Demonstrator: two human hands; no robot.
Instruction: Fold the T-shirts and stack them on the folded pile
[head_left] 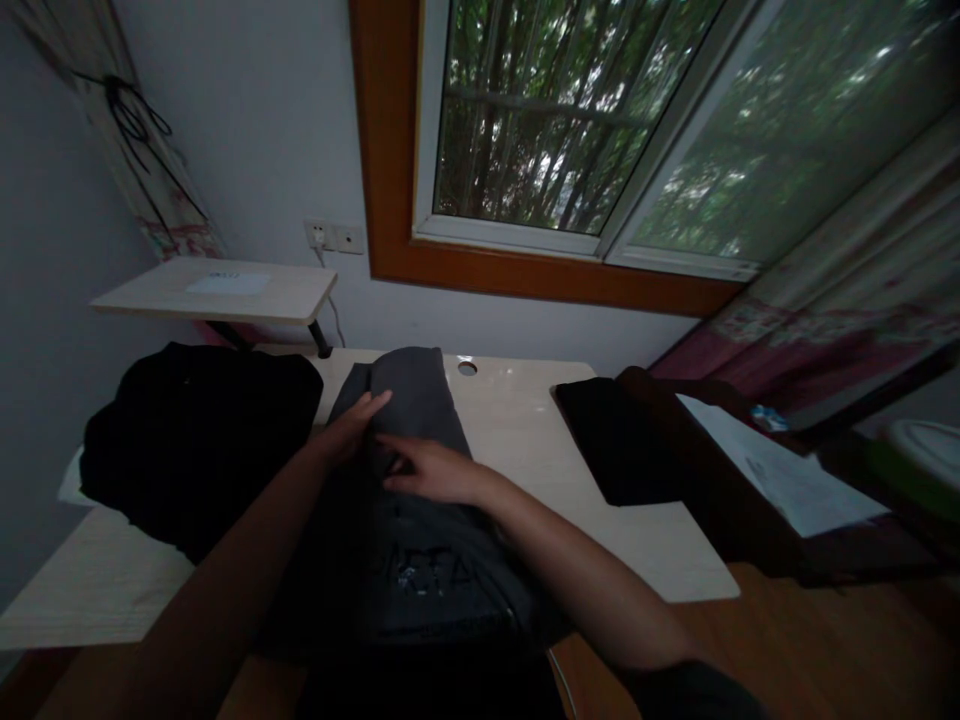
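A dark grey garment (pixel 412 400) with faint lettering lies lengthwise on the pale wooden table (pixel 525 430), running from the near edge toward the window. My left hand (pixel 349 428) lies flat on its left side, fingers stretched forward and together. My right hand (pixel 431 470) presses on the cloth just to the right, fingers pointing left and nearly touching the left hand. Neither hand closes around the fabric.
A heap of black clothing (pixel 195 435) sits on the table's left part. A black flat item (pixel 611 440) lies at the right edge, beside a dark wooden surface with white paper (pixel 787 475). A small shelf (pixel 214 290) juts from the wall. A cable hole (pixel 466 368) is behind the garment.
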